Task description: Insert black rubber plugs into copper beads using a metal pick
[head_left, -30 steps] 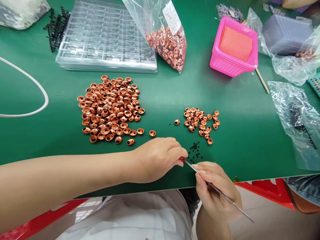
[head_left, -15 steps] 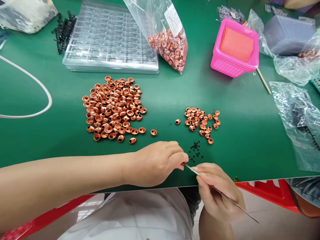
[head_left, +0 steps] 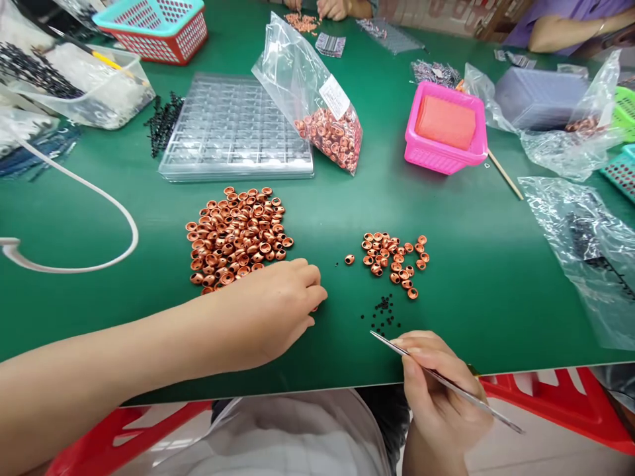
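My right hand [head_left: 444,387] grips slim metal tweezers [head_left: 466,395], their tip pointing up-left towards some tiny black discs [head_left: 384,311] on the table. My left hand [head_left: 290,307] is closed just right of the large pile of hollow copper-coloured beads [head_left: 238,231], covering part of its near edge. A reddish-copper edge shows under its curled fingertips; the rest of that bead is hidden. To the right lies a smaller group of the same beads [head_left: 394,254], with one single bead [head_left: 350,260] apart from it.
Clear plastic trays [head_left: 233,145] are stacked behind the large pile, beside a bag of copper beads [head_left: 332,135]. A pink basket [head_left: 446,155] holds an orange block. A white cable [head_left: 133,231] curves in at left. Plastic bags [head_left: 585,251] lie right. Co-workers' hands [head_left: 335,8] show at the far side.
My left hand has moved left, away from the tweezers' tip, to the large pile. My right hand stays near the black discs with the tweezers. The view has tilted up, showing more of the far table.
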`<state>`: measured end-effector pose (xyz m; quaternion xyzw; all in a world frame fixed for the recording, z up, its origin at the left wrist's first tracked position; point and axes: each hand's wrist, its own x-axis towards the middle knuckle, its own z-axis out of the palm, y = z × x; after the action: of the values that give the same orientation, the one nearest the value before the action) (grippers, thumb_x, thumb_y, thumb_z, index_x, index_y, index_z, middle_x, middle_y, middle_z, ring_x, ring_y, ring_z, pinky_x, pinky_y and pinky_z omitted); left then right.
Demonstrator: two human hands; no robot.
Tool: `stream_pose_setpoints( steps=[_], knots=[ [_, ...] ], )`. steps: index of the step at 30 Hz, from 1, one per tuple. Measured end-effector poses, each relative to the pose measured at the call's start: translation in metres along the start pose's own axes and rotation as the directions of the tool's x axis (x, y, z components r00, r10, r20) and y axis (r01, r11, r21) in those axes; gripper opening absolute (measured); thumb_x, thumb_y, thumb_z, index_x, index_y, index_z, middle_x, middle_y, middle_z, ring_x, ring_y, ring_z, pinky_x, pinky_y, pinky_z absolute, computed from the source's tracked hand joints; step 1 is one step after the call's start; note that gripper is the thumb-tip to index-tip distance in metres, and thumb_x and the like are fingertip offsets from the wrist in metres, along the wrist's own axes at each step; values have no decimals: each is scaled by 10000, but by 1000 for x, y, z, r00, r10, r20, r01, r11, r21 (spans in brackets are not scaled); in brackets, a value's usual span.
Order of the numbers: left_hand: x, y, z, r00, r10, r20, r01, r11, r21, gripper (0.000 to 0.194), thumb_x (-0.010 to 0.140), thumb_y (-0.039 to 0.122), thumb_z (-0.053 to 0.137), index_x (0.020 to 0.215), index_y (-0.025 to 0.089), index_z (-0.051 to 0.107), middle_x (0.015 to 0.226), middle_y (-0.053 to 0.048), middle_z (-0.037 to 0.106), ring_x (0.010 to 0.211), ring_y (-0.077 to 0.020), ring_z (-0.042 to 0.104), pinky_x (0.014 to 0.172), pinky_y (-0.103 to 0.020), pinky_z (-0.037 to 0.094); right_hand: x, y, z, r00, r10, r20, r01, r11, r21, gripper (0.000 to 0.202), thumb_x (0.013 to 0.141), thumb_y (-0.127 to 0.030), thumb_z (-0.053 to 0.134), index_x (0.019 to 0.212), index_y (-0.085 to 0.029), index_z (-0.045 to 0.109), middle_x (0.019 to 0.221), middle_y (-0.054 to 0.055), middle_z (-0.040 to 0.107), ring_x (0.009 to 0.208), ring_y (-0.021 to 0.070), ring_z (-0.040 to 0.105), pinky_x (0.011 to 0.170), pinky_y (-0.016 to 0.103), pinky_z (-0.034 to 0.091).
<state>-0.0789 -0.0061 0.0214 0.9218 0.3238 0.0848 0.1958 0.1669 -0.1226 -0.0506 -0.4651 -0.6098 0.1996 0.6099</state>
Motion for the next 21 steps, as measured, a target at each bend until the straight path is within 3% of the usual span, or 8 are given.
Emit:
stream_pose_setpoints(
  steps=[3,5,9,12,16,21],
  knots=[
    [7,-4,-10,996,-55,63,48,993,109,172,883,270,672,1024,175,690,914,-75,639,803,-233,601,715,-336,495,0,0,1,1000,6,-9,-6,1000,-8,352,778,55,629,1038,-179,668,905,54,743,822,213,722,670,393,605],
    [21,-5,-9,993,-111,41,104,985,137,214,916,288,645,1082,157,678,982,-94,643,849,-251,616,738,-362,507,-1,0,1,1000,7,-14,-8,1000,-9,355,780,54,629,1041,-184,669,902,51,741,826,211,718,663,390,602],
    [55,-8,6,988,-152,-5,152,986,66,230,965,220,578,1167,138,651,1154,-119,629,1025,-273,621,850,-392,523,-2,0,1,1000,15,0,-15,1000,-18,369,788,57,626,1051,-199,669,905,39,741,829,202,715,677,391,602],
    [71,-10,18,989,-150,22,148,987,64,219,966,162,539,1139,139,672,1127,-108,645,1021,-266,627,853,-387,527,-2,1,0,1000,2,-6,-2,1000,-11,391,779,70,623,1067,-191,669,925,43,745,830,206,715,680,400,601],
    [76,-10,25,990,-137,40,131,983,129,246,948,109,485,1088,126,687,1030,-109,653,928,-255,643,783,-370,531,-1,0,3,999,-16,-44,17,999,28,400,761,82,623,1070,-167,675,934,57,742,826,219,719,674,412,597],
    [71,-5,29,990,-134,44,120,966,229,202,895,107,505,998,117,678,929,-109,617,841,-267,622,690,-364,512,2,-5,4,983,36,-179,-26,998,57,327,793,55,614,1022,-169,679,896,47,731,799,215,713,676,407,583]
  ],
)
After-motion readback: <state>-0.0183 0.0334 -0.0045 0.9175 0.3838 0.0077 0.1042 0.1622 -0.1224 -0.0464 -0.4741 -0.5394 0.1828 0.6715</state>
